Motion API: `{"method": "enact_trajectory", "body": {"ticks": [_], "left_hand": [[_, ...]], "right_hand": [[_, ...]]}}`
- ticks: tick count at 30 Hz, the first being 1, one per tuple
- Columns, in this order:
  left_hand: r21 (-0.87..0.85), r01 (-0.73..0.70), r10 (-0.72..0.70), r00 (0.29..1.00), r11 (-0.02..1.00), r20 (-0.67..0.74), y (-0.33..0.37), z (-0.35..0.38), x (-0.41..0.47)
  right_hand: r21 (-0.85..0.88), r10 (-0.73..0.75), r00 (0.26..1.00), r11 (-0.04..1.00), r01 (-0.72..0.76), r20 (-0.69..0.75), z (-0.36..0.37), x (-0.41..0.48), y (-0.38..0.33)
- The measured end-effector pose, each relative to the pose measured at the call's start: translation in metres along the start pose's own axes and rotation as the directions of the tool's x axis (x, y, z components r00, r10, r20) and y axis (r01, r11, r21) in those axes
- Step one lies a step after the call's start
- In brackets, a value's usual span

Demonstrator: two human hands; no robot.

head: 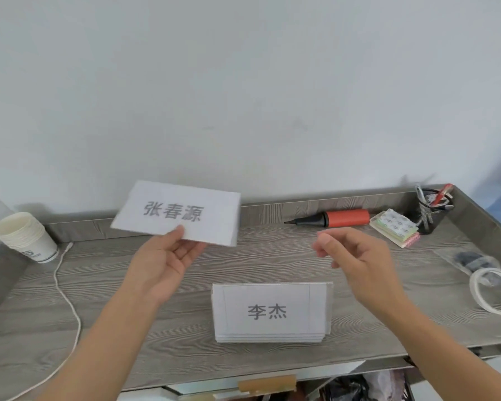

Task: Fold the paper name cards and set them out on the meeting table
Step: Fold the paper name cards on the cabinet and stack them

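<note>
A white paper name card with three printed characters is lifted above the grey wooden table, towards the back left of centre. My left hand pinches its lower edge between thumb and fingers. My right hand hovers to the right of the card, apart from it, fingers loosely curled and holding nothing. A stack of flat name cards lies on the table in front of me, the top one printed with two characters.
A stack of paper cups stands at the back left, with a white cable running beside it. A red and black hand pump, sticky pads, a pen holder and a tape roll occupy the right side. A raised rim borders the table.
</note>
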State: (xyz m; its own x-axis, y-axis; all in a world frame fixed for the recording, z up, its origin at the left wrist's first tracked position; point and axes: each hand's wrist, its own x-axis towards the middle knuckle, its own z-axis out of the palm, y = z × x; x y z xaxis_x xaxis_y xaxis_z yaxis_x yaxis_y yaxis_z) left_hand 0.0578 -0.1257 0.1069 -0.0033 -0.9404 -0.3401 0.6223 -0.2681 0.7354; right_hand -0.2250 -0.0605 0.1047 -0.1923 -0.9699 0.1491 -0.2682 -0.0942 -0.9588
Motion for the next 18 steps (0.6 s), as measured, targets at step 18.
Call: {"method": "enact_trajectory", "body": {"ticks": [18], "left_hand": [[0.357, -0.015, -0.03, 0.992, 0.934, 0.119, -0.048, 0.01, -0.05]], "right_hand": [[0.567, 0.204, 0.974, 0.793, -0.222, 0.095, -0.009, 0.002, 0.018]]}}
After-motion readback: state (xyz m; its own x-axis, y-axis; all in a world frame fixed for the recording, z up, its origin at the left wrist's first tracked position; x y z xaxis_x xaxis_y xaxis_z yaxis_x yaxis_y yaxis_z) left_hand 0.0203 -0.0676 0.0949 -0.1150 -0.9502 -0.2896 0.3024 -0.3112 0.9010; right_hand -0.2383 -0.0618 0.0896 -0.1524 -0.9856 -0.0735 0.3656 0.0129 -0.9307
